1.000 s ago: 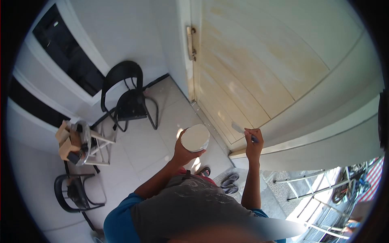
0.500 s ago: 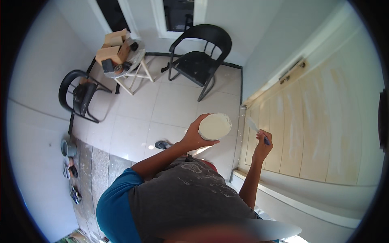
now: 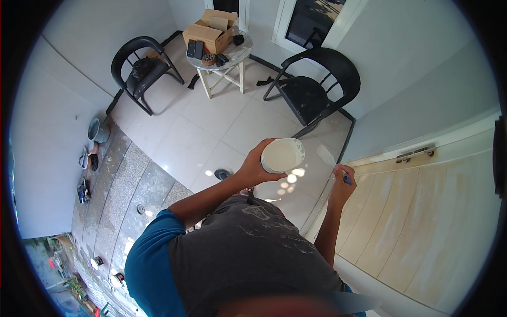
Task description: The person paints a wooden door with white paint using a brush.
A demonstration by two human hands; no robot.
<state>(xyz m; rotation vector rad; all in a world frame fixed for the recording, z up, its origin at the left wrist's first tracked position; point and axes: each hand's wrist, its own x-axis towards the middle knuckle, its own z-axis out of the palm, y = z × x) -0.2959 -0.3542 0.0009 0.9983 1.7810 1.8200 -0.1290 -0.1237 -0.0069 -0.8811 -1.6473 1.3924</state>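
A: Item one, the left hand (image 3: 252, 170). What is it doing?

B: Its grip is wrapping the side of a round white tub (image 3: 282, 155), open top facing up, pale cream filler showing inside. The tub is sitting at chest height, above the white tiled floor (image 3: 211, 137), just left of the other hand.

A: Item two, the right hand (image 3: 342, 186)?

B: Fingers are closing narrowly on the dark handle of a putty knife (image 3: 331, 161); its thin pale blade is pointing up and left toward the tub, near it but not touching.

A: Item three, the surface?

B: A wooden door (image 3: 422, 222) on the right, pale with lighter streaked patches, a metal handle (image 3: 415, 154) near its far edge.

A: Handling notes for loading the blade?

B: My judgement: keeping the tub level and steady, bringing the blade in flat over the rim, taking a small amount on one face only, wiping excess on the tub's edge so nothing is dripping on the tiles.

A: Background entries?

B: Two black chairs (image 3: 317, 84) far off, and between them a small round bench (image 3: 224, 58) carrying a cardboard box (image 3: 209, 31).
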